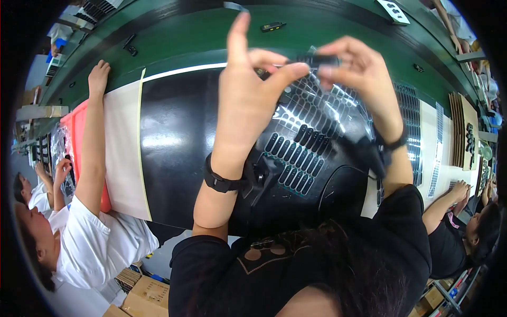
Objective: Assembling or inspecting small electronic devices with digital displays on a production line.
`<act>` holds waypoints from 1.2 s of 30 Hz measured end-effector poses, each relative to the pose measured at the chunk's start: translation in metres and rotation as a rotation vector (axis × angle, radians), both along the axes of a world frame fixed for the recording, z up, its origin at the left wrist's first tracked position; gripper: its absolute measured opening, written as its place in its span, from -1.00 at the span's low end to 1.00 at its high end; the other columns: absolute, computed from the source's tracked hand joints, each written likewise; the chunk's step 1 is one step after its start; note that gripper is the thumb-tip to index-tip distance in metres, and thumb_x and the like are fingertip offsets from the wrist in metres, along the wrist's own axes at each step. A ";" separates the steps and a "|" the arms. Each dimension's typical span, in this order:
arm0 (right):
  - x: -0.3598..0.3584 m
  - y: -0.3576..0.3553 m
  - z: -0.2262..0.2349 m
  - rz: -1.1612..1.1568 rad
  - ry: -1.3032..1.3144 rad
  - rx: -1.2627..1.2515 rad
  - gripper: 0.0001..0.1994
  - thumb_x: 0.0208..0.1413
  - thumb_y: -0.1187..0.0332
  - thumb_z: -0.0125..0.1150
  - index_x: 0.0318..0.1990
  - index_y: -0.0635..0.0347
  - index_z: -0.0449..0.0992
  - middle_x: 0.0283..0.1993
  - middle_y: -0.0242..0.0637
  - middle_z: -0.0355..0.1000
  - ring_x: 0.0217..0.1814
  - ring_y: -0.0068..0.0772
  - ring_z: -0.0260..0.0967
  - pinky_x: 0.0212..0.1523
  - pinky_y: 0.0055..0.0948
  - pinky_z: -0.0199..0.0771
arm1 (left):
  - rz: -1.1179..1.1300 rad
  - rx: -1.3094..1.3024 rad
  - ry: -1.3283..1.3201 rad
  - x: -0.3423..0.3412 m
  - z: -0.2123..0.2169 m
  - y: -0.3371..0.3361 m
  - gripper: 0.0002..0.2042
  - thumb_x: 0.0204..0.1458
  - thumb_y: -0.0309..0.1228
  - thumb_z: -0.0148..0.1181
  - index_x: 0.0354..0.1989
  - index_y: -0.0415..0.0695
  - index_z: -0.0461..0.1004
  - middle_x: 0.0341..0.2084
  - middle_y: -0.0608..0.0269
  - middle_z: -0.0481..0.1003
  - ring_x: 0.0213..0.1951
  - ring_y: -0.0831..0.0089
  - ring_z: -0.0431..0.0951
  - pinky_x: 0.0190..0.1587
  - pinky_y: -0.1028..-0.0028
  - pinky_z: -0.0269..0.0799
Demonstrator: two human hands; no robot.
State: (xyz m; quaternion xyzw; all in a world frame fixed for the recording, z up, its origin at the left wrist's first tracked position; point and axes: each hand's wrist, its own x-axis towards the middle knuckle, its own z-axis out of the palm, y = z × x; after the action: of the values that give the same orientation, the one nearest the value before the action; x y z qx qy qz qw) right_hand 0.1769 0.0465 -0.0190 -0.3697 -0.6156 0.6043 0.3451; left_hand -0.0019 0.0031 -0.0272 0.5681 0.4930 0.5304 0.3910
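Over the far side of the black work mat, a small dark, elongated part (318,60) is held between both hands. My left hand (245,90) pinches its left end between thumb and a finger, while the index finger points up. A small pale strip (235,7) shows at that raised fingertip; whether it sticks there I cannot tell. My right hand (356,66) closes on the part's right end, slightly blurred. Beneath the hands lie a clear sheet with oval cut-outs (338,113) and, nearer me, a sheet of black oval stickers (298,153).
A green conveyor belt (185,50) runs along the far side, carrying a small black device (272,26) and a white card (393,11). Wrist-worn devices (264,177) sit on both my wrists. Co-workers sit left and right; one's hand (99,78) rests at the belt. Brown cardboard dividers (465,132) stand right.
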 end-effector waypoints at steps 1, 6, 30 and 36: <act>0.000 0.021 -0.007 0.026 -0.076 0.049 -0.72 -0.17 0.54 0.13 -0.21 0.33 0.34 -0.36 -0.27 0.37 -0.31 -0.52 0.35 -0.26 -0.61 0.34 | 0.155 0.086 0.226 -0.005 0.001 0.000 -0.29 -0.24 -0.62 0.15 0.11 -0.29 -0.13 -0.44 0.20 0.42 -0.41 0.61 0.37 -0.37 0.69 0.26; -0.016 0.130 -0.061 -0.049 -0.632 0.943 -0.61 -0.24 0.29 0.22 -0.18 0.15 0.36 -0.24 -0.24 0.35 -0.10 -0.25 0.25 -0.07 -0.41 0.22 | 0.226 0.144 0.082 -0.026 0.019 0.001 -0.26 -0.28 -0.67 0.15 0.11 -0.25 -0.12 -0.39 0.14 0.41 -0.41 0.61 0.38 -0.41 0.71 0.27; -0.022 -0.021 -0.004 -0.026 0.332 0.066 -0.74 -0.13 0.59 0.10 -0.22 0.40 0.29 -0.33 -0.16 0.36 -0.29 -0.38 0.40 -0.31 -0.68 0.43 | -0.106 0.051 -0.340 -0.024 0.019 -0.019 -0.28 -0.26 -0.74 0.09 0.11 -0.21 -0.14 -0.37 0.07 0.35 -0.53 0.57 0.38 -0.47 0.69 0.30; -0.025 -0.048 0.008 -0.160 0.118 0.362 -0.71 -0.25 0.69 0.14 -0.27 0.48 0.31 -0.37 -0.12 0.37 -0.33 -0.36 0.39 -0.33 -0.54 0.46 | -0.114 0.021 -0.337 -0.016 0.012 -0.022 -0.30 -0.25 -0.73 0.09 0.10 -0.21 -0.13 -0.38 0.09 0.35 -0.54 0.58 0.37 -0.47 0.70 0.29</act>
State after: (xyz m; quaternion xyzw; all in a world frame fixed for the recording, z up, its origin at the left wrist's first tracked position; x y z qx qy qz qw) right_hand 0.1523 -0.0012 -0.0115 -0.3134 -0.6615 0.4752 0.4882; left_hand -0.0175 -0.0187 -0.0154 0.5022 0.3817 0.6003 0.4917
